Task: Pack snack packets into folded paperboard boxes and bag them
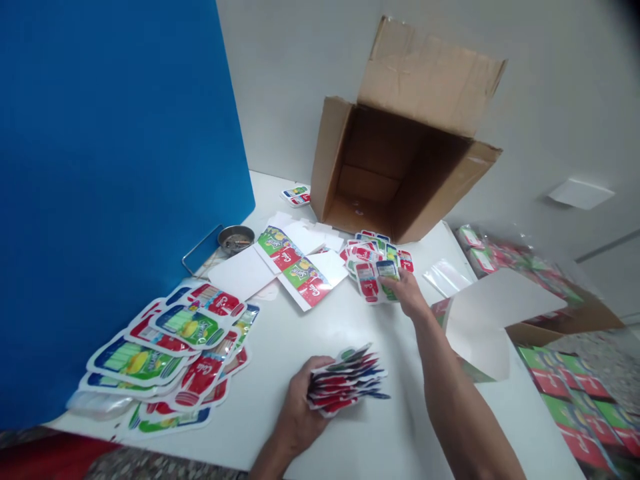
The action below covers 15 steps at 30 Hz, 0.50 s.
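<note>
My left hand (300, 407) is closed around a thick stack of small printed cards (347, 380), red, blue and green, held edge-on just above the white table (350, 440). My right hand (407, 293) reaches forward to a loose pile of the same small cards (373, 257) in front of the cardboard box. Its fingers pinch one or two cards at the pile's near edge.
An open cardboard box (400, 167) lies on its side at the back. Flat printed carton sheets (295, 263) lie mid-table, larger die-cut labels (170, 353) at the left. A small metal dish (236, 238) sits by the blue panel (115, 167). More packs (575, 407) are stacked at the right.
</note>
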### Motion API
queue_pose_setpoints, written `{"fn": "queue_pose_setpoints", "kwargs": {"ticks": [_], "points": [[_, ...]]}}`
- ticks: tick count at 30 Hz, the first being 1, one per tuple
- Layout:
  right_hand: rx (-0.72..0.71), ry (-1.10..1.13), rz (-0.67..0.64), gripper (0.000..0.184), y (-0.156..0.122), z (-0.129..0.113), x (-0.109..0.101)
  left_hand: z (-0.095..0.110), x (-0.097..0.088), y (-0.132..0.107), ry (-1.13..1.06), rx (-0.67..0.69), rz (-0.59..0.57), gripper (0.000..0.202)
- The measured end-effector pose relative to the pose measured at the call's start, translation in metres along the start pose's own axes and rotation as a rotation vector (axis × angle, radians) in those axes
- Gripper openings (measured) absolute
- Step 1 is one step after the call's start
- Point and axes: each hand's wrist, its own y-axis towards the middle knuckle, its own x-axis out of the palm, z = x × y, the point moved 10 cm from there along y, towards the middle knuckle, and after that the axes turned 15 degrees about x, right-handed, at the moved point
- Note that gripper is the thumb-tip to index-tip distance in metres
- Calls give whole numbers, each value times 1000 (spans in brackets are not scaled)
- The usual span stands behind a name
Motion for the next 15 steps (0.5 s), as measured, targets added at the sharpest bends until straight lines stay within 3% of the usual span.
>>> {"fn": "queue_pose_setpoints", "kwargs": {"ticks": [3,6,11,15], "points": [[-69,49,-64,49,-8,-6,2,-2,0,-1,-7,13,2,45],[-102,-20,-112,49,10,-30,1,-3,0,-2,-15,8,1,46],[-88,-468,-215,30,65,-75,20,-1,0,-2,-4,11,5,45],[-160,-786,-201,25,94,-88,46,-3,-1,-5,7,9,14,46]]}}
